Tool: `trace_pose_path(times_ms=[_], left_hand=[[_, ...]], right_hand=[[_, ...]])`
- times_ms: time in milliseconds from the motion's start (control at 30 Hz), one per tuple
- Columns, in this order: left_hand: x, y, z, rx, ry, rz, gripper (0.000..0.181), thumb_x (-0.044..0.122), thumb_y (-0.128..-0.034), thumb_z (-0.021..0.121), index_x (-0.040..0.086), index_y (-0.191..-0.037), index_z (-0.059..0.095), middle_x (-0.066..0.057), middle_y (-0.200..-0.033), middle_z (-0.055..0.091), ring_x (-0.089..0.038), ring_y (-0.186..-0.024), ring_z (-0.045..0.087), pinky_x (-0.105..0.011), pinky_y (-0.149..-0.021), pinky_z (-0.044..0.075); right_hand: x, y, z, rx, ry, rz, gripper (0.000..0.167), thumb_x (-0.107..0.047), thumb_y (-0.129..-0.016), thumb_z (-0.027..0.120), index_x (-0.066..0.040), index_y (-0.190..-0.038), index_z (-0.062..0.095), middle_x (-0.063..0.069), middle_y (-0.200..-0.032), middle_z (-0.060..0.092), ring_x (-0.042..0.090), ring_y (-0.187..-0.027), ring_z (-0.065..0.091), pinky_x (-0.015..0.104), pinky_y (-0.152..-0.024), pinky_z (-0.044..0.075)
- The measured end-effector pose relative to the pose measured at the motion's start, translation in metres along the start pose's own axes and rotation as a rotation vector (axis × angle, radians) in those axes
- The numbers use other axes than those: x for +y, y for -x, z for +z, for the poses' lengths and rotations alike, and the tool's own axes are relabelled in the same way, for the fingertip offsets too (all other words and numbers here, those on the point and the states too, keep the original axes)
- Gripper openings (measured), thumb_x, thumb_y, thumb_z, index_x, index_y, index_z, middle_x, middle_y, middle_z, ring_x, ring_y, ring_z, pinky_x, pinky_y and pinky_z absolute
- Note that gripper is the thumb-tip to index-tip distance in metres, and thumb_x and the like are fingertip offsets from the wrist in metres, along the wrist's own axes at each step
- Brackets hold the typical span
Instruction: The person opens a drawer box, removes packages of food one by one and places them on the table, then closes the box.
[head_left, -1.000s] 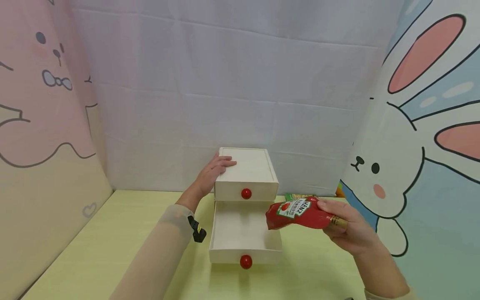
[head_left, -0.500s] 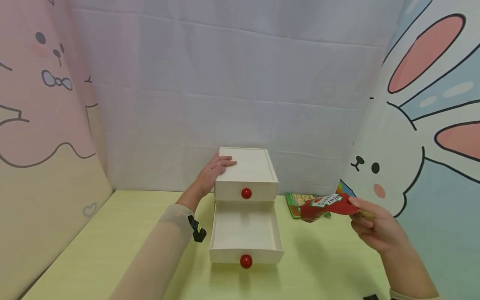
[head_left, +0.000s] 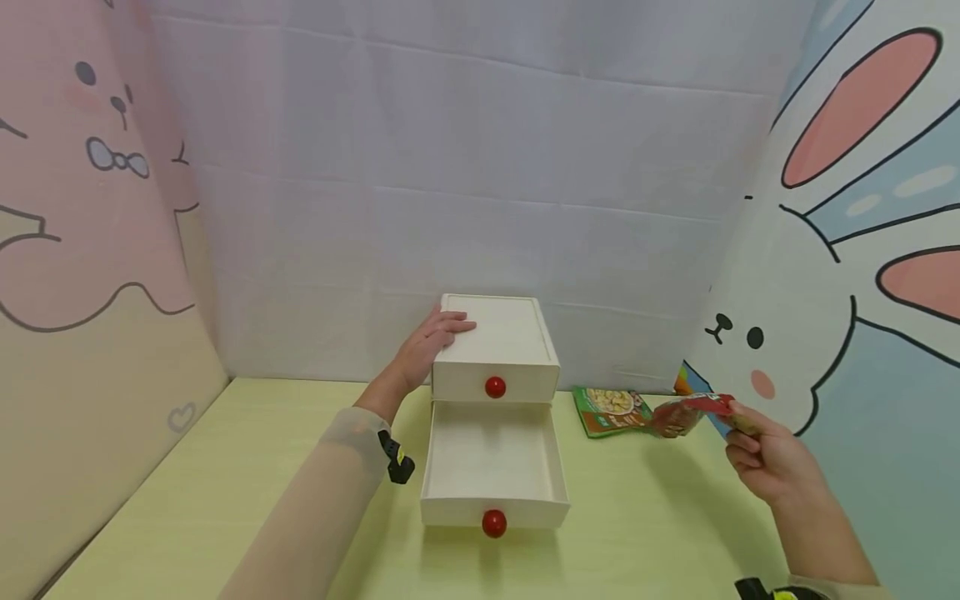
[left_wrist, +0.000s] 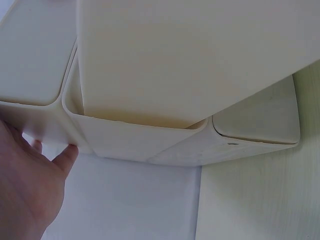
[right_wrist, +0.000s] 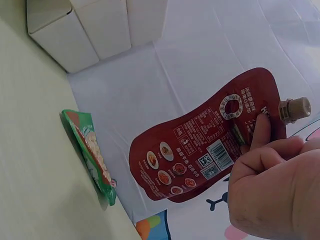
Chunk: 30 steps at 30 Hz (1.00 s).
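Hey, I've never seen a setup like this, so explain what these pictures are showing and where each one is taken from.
There's no machine here, just a person using two bare hands. The wide picture comes from a camera on the head; the closer ones come from a camera on each wrist. The left hand rests on a white drawer unit, whose lower drawer is pulled out. The right hand holds a red pouch near its capped spout. A green packet lies on the table, beside the unit.
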<state>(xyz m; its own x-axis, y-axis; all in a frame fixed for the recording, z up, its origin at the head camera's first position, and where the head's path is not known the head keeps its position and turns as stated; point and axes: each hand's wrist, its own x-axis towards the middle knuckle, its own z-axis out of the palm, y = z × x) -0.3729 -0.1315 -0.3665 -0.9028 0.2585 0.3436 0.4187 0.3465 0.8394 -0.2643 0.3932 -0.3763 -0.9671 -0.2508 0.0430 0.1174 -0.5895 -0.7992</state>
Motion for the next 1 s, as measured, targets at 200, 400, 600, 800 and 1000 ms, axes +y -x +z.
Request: trace_pose_path(times_ms=[200,400,600,800,1000], left_hand=[[0.002,-0.001,0.001,-0.003,-0.007,0.009,0.051,0.025,-0.1130,0.038,0.011,-0.151,0.067,-0.006,-0.175,0.045,-0.026,-0.175,-0.002,-0.064,-0.138,-0.002],[0.001,-0.002,0.003,-0.006,-0.012,0.000,0.051,0.027,-0.1131,0.038,0.012,-0.152,0.068,-0.003,-0.175,0.044,-0.023,-0.175,-0.002,-0.062,-0.139,-0.001],[0.000,0.000,0.004,-0.010,0.001,0.002,0.051,0.026,-0.1135,0.038,0.012,-0.152,0.067,-0.004,-0.175,0.044,-0.023,-0.175,-0.002,-0.063,-0.138,-0.002],[0.001,0.001,0.004,-0.010,-0.009,0.005,0.051,0.026,-0.1133,0.037,0.012,-0.153,0.067,-0.004,-0.175,0.044,-0.023,-0.175,-0.002,-0.063,-0.139,-0.002],[0.001,0.001,0.002,-0.013,-0.019,-0.006,0.051,0.028,-0.1138,0.037,0.014,-0.153,0.066,-0.002,-0.176,0.043,-0.022,-0.175,-0.002,-0.063,-0.139,-0.001]], right_hand=[[0.002,-0.003,-0.020,0.141,-0.071,0.038,0.039,-0.020,-0.118,0.041,-0.014,-0.102,0.076,-0.005,-0.081,0.055,0.007,-0.066,0.010,0.022,-0.066,0.000],[0.008,-0.009,-0.042,0.183,-0.064,0.037,0.041,-0.021,-0.119,0.037,-0.016,-0.096,0.071,-0.006,-0.077,0.056,0.005,-0.066,0.014,0.022,-0.066,0.002],[0.013,-0.013,-0.057,0.191,-0.049,0.048,0.039,-0.023,-0.119,0.033,-0.017,-0.098,0.066,-0.006,-0.076,0.057,0.004,-0.066,0.014,0.021,-0.066,0.003],[0.016,-0.013,-0.070,0.236,0.003,0.083,0.037,-0.025,-0.119,0.032,-0.021,-0.100,0.064,-0.006,-0.078,0.060,0.004,-0.068,0.014,0.020,-0.066,0.005],[0.013,-0.012,-0.080,0.300,0.134,0.119,0.038,-0.027,-0.119,0.033,-0.025,-0.099,0.065,-0.007,-0.077,0.060,0.004,-0.065,0.020,0.021,-0.062,0.011]])
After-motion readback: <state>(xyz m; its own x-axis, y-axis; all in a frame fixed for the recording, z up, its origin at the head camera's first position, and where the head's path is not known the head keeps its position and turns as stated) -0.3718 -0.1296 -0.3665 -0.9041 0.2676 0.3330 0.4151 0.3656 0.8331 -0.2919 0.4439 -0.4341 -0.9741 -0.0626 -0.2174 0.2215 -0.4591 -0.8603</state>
